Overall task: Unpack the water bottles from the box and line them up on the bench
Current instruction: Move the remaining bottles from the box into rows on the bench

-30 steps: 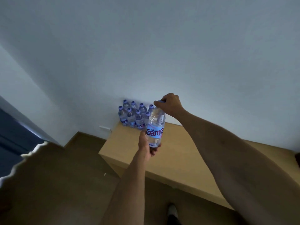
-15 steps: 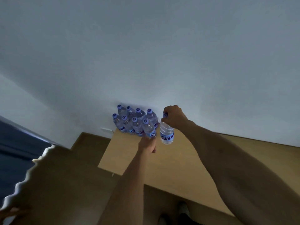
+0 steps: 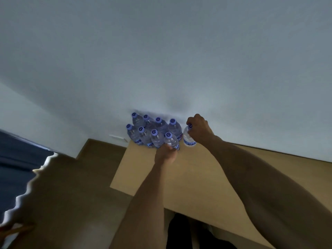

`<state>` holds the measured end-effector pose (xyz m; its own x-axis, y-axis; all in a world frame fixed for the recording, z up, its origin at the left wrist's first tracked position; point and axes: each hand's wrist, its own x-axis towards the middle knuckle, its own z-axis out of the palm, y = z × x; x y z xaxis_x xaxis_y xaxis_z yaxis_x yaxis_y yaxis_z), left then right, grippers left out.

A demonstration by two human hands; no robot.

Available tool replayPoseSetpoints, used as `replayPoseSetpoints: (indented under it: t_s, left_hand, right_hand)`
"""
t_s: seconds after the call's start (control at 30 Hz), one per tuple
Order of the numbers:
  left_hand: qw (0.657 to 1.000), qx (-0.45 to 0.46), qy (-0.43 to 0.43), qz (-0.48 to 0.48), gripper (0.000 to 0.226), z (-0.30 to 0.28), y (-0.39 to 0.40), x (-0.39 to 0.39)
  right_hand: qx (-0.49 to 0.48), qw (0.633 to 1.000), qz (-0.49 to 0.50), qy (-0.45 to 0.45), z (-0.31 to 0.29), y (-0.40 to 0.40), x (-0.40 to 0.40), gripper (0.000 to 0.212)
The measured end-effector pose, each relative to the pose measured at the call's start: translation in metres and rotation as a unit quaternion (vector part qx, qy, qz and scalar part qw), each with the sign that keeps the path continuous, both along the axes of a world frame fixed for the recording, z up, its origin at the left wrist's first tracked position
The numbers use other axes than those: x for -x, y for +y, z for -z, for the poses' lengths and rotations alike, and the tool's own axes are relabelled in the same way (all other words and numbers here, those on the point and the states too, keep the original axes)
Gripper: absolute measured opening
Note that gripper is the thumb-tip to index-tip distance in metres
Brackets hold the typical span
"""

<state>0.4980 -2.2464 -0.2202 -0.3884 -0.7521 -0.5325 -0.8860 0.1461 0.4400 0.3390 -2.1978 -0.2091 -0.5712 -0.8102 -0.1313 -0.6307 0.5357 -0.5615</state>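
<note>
Water bottle [image 3: 189, 139] at far end of worktop [image 3: 188, 175], pinched at cap by right hand [image 3: 198, 127] fingers, left hand [image 3: 166, 154] fingers curled on near bottle [image 3: 171, 141]; risk of knocking packed cluster [image 3: 152, 131] if released crooked.

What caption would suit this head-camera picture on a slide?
Right hand grips the cap end of a water bottle beside eight bottles on the bench; left hand touches the nearest bottle.

white wall [image 3: 161, 51], brown floor [image 3: 71, 186], dim light
</note>
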Motion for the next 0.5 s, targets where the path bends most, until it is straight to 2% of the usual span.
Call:
replayPoseSetpoints:
  t_s: [0.07,0.23,0.37,0.5]
  left_hand:
    - [0.999,0.030,-0.009,0.034,0.025,0.001,-0.014,0.003]
    - [0.972,0.077,-0.068,0.212,0.022,0.019,-0.043,0.002]
    - [0.955,0.001,-0.097,0.280,0.029,0.038,-0.066,0.001]
    - [0.950,-0.037,-0.106,0.293,0.031,0.051,-0.086,0.002]
  right_hand:
    - [-0.017,1.000,0.009,0.006,0.007,-0.012,0.001,0.028]
    - [-0.063,0.998,0.024,0.021,0.026,-0.031,-0.002,0.028]
    - [-0.103,0.994,-0.002,0.046,0.041,-0.042,-0.003,0.025]
    - [-0.131,0.987,-0.047,0.076,0.047,-0.059,-0.007,0.021]
